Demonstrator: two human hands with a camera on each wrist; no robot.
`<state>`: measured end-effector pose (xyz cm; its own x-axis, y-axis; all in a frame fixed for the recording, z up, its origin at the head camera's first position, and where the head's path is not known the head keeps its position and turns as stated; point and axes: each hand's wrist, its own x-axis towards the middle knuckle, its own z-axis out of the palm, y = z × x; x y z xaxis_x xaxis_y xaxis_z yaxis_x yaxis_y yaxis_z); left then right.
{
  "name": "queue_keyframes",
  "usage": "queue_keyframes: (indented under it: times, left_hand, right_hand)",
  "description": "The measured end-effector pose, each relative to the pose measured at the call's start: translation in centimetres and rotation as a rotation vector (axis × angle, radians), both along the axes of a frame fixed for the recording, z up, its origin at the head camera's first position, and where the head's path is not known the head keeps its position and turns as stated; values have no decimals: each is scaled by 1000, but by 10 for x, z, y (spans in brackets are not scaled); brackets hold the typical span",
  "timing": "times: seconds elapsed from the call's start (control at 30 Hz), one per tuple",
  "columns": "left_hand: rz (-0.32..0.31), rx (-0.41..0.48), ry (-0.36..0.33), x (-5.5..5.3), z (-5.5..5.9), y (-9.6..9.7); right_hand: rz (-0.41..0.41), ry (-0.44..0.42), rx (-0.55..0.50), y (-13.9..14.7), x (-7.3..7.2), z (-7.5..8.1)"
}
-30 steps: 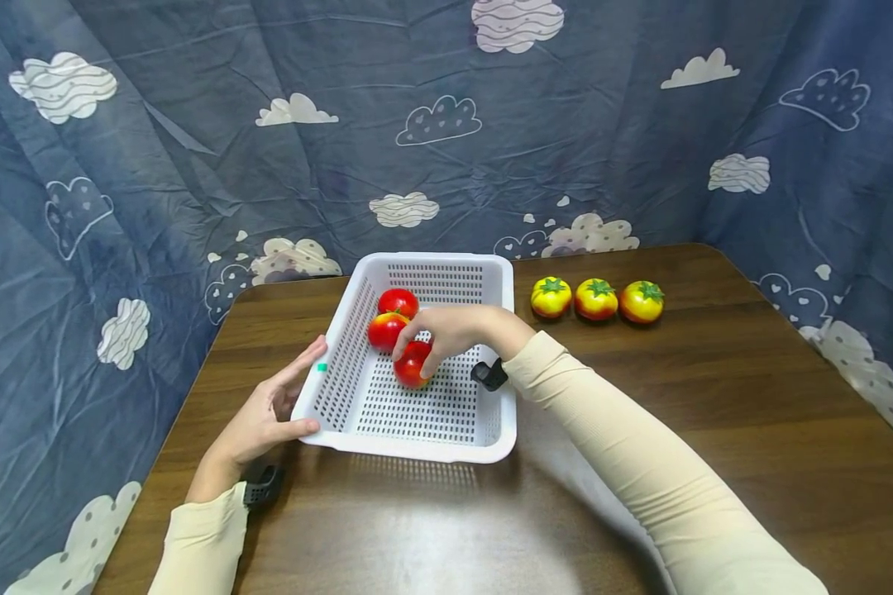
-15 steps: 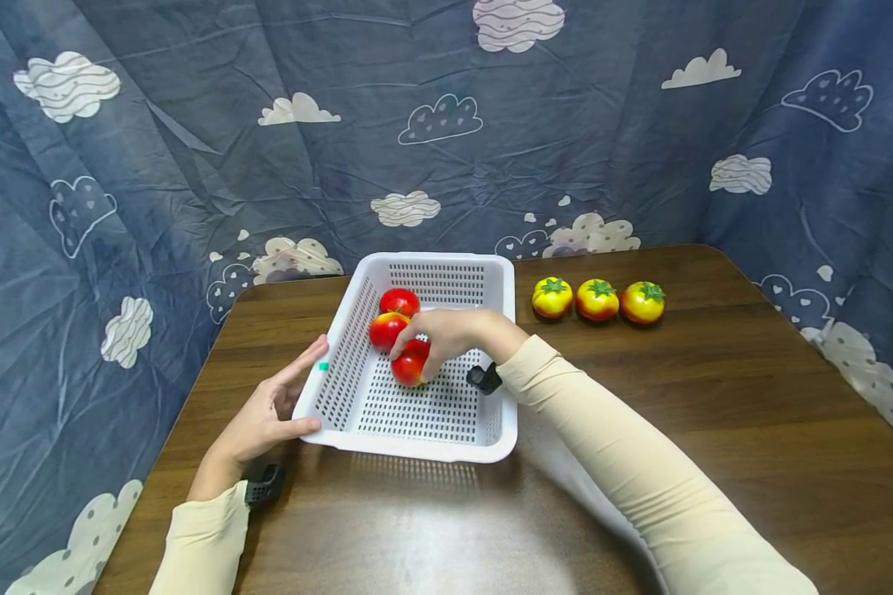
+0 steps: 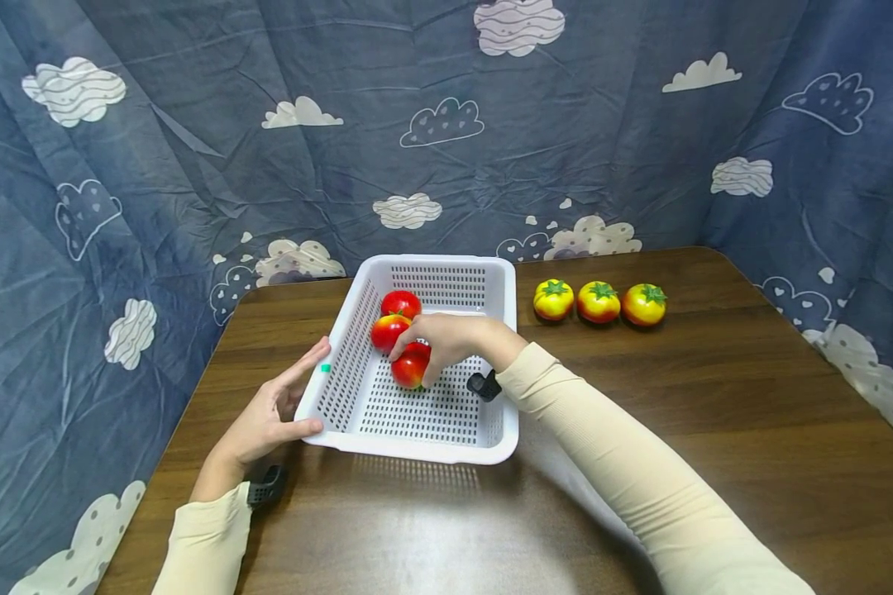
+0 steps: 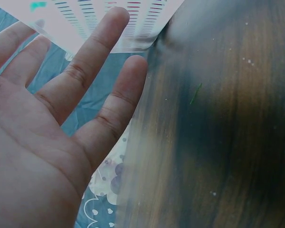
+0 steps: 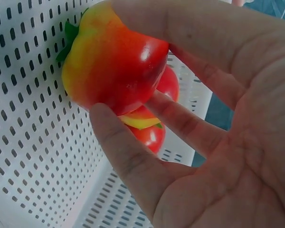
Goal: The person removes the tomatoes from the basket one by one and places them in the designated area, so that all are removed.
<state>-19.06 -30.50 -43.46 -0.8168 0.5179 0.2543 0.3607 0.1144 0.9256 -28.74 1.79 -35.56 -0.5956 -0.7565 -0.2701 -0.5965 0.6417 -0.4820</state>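
Inside a white perforated basket [image 3: 409, 452], my right hand [image 3: 450, 337] holds a red tomato [image 3: 409, 366] between thumb and fingers. Up close in the right wrist view, this tomato [image 5: 118, 66] shows a yellow end with green leaves against the mesh. Two more tomatoes lie just behind it, a red-yellow tomato [image 3: 389, 332] and a red tomato [image 3: 400, 305]. My left hand [image 3: 268, 413] rests at the basket's left side, its fingers extended along the rim and the thumb at the front corner. In the left wrist view, fingertips of the left hand [image 4: 61, 109] touch the basket wall.
To the right of the basket, a yellow tomato [image 3: 553, 300], a yellow-red tomato [image 3: 599, 302] and another yellow-red tomato [image 3: 643, 305] stand in a row on the wooden table [image 3: 714, 388]. A blue cloud-patterned curtain [image 3: 327, 182] hangs behind the table.
My right wrist has lowered and shifted slightly left, while the held tomato stays in almost the same spot. The left hand and basket look unchanged.
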Motion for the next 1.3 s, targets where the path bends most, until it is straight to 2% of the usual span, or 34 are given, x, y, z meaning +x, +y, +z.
queue_keyframes:
  times: [0.73, 1.3]
  left_hand:
    - [14, -10, 1, 1, 0, 0]
    - [7, 0, -5, 0, 1, 1]
  right_hand:
    - [-9, -8, -9, 0, 2, 0]
    - [29, -35, -45, 0, 3, -2]
